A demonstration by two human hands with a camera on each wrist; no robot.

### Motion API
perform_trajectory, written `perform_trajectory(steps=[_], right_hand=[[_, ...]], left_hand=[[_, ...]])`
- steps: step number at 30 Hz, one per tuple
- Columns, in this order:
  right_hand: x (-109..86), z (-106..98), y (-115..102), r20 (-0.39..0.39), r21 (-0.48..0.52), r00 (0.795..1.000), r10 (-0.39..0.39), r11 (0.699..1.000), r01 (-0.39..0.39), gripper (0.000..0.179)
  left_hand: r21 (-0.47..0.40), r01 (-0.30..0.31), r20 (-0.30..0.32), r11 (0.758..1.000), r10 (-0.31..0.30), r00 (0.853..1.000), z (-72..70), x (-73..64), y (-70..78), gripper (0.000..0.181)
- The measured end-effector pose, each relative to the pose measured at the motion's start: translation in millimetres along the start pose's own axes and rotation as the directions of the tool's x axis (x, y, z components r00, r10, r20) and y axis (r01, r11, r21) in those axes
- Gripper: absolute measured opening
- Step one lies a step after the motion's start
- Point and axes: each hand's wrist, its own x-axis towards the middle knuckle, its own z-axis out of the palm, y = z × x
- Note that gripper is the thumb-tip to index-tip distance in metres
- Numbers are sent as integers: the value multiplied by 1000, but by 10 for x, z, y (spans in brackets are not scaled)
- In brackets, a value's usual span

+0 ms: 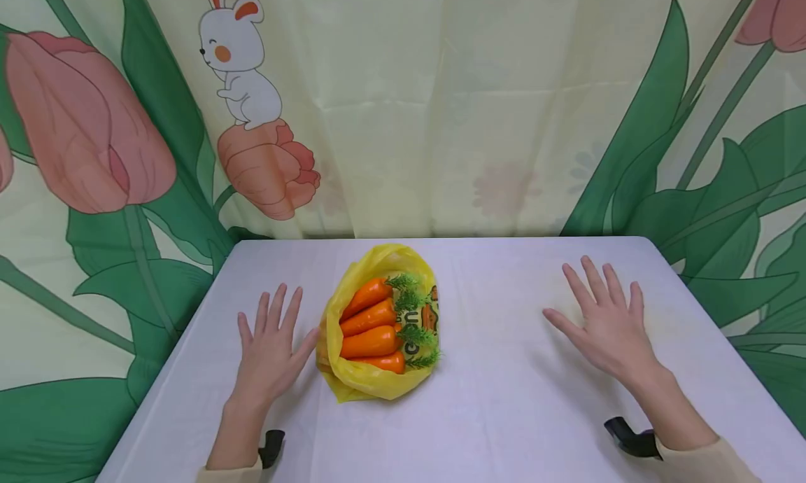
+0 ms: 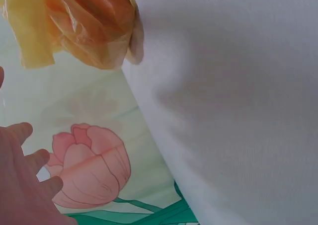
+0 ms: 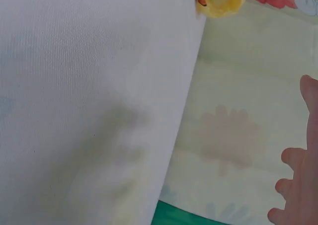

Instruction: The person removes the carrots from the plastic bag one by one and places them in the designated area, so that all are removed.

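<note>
A yellow plastic bag (image 1: 378, 388) lies on the white table, its mouth spread wide. Inside it are several orange carrots (image 1: 371, 341) with frilly green tops (image 1: 417, 334) pointing right. Beneath the tops, part of a printed packet (image 1: 429, 315) with dark letters shows. My left hand (image 1: 269, 357) is spread flat-fingered just left of the bag, thumb tip right at its edge in the head view. The left wrist view shows the bag's outer side (image 2: 94, 26) past the fingers. Well to the right, my right hand (image 1: 607, 329) hovers with straight, spread fingers and holds nothing.
The white-covered table (image 1: 497, 399) ends at a back edge in front of a curtain (image 1: 504, 105) printed with tulips, leaves and a rabbit. A black strap end (image 1: 272, 448) shows at the left wrist, and a similar black piece (image 1: 630, 439) at the right wrist.
</note>
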Motion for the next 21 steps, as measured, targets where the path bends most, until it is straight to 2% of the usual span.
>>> perform_trajectory(steps=[6,11,21], right_hand=[[61,44,-112,-22,6,999,-32,999,32,87],[147,80,-268,-56,51,996,-67,996,70,83],[316,186,-541,-89,116,988,-126,984,136,79]], left_hand=[[-45,-4,-28,999,2,1000,42,32,40,77],[-101,1,-35,995,-5,999,65,89,102,78],[-235,-49,-61,971,35,998,150,188,183,77]])
